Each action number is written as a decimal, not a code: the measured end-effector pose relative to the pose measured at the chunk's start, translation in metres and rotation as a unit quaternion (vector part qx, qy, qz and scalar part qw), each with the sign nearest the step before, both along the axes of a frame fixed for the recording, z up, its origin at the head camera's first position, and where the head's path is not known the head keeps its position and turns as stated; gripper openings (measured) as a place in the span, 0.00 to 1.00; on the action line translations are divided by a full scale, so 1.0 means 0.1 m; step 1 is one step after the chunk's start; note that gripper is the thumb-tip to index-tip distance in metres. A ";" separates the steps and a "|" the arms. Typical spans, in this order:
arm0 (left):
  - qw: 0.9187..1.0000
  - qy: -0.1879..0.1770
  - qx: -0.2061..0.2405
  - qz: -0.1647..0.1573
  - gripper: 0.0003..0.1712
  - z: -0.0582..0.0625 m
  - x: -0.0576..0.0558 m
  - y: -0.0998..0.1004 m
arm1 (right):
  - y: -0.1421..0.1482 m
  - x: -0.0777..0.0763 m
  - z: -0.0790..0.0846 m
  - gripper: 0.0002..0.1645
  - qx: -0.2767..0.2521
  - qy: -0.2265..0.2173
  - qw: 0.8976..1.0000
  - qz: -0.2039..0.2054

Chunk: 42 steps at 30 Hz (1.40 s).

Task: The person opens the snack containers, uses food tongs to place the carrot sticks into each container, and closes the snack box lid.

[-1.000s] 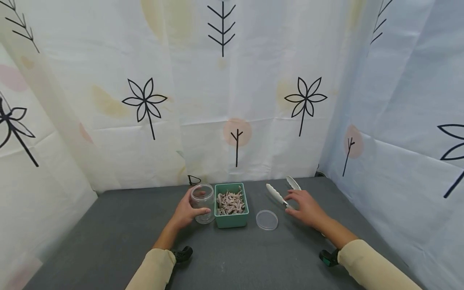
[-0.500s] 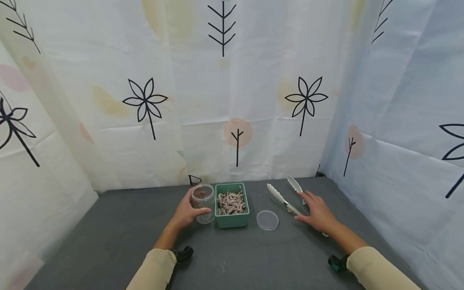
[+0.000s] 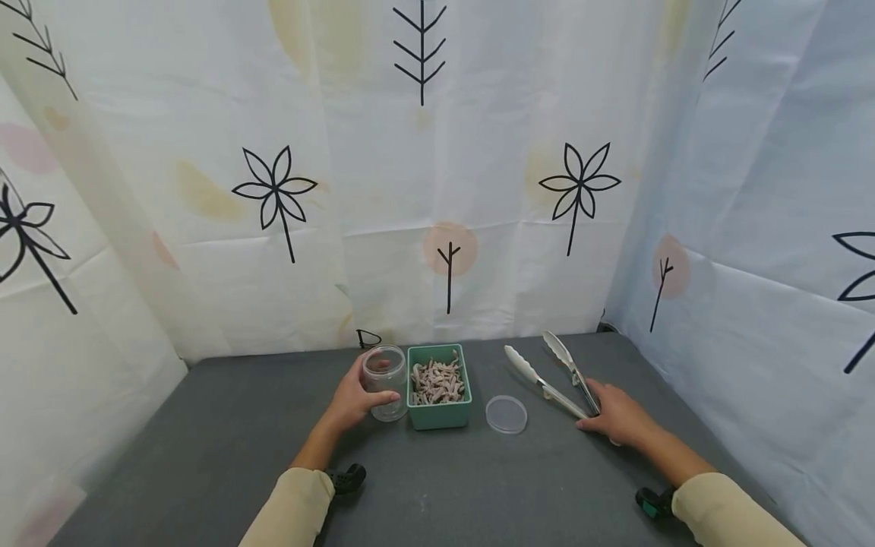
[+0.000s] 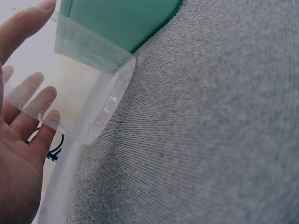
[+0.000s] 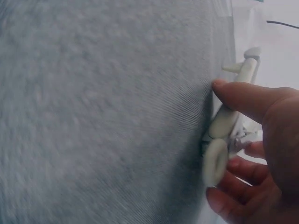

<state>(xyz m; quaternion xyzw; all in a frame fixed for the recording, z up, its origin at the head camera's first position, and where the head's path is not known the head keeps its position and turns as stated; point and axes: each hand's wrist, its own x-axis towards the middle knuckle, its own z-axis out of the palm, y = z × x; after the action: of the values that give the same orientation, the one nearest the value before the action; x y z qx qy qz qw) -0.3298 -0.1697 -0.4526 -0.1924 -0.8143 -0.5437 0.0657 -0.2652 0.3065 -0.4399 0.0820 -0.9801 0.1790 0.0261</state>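
Note:
My left hand [image 3: 350, 399] grips a clear, see-through jar [image 3: 386, 385] that stands open-topped on the table. In the left wrist view its thumb and fingers lie on opposite sides of the jar wall [image 4: 77, 91]. Close against the jar is a green rectangular container [image 3: 439, 417] holding a heap of small greyish-brown twisted pieces [image 3: 436, 382]. On the right, my right hand [image 3: 618, 414] holds a pair of tongs [image 3: 563, 400] near the hinge end, their white tips spread apart and pointing away. The right wrist view shows a pale ring [image 5: 215, 162] at the tongs' end, between thumb and fingers.
A round translucent lid [image 3: 506, 415] lies flat between the green container and the tongs. Dark grey cloth covers the table [image 3: 437, 486]. A white patterned curtain [image 3: 383, 289] hangs along the back edge and both sides.
My right hand has slid back and to the right along the tongs, from near their tips to the hinge end. The left hand keeps its hold on the jar.

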 end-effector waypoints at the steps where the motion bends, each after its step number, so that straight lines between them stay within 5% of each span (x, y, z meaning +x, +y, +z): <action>1: 1.000 0.001 0.000 0.000 0.52 0.00 0.00 0.00 | 0.01 0.00 0.01 0.55 -0.003 -0.005 1.000 0.001; 9: 1.000 -0.002 -0.002 -0.002 0.52 0.01 0.00 0.01 | 0.08 0.04 0.13 0.46 -0.008 -0.044 0.999 -0.018; 16: 1.000 -0.002 -0.001 0.000 0.52 0.01 0.00 0.00 | 0.16 0.10 0.27 0.35 -0.032 -0.023 0.999 -0.011; 24: 1.000 0.003 0.001 -0.004 0.52 -0.01 -0.01 -0.01 | 0.23 0.11 0.40 0.33 -0.029 -0.026 0.999 -0.021; 42: 1.000 0.004 0.017 -0.014 0.52 -0.02 -0.01 -0.02 | -0.05 0.02 0.88 0.26 -0.127 0.114 0.984 -0.050</action>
<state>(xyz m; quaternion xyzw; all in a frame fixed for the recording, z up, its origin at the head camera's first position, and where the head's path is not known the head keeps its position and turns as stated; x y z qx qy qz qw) -0.3310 -0.1715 -0.4544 -0.2045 -0.8020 -0.5575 0.0650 -0.2629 0.3013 -0.3523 0.0491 -0.9428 0.2902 0.1567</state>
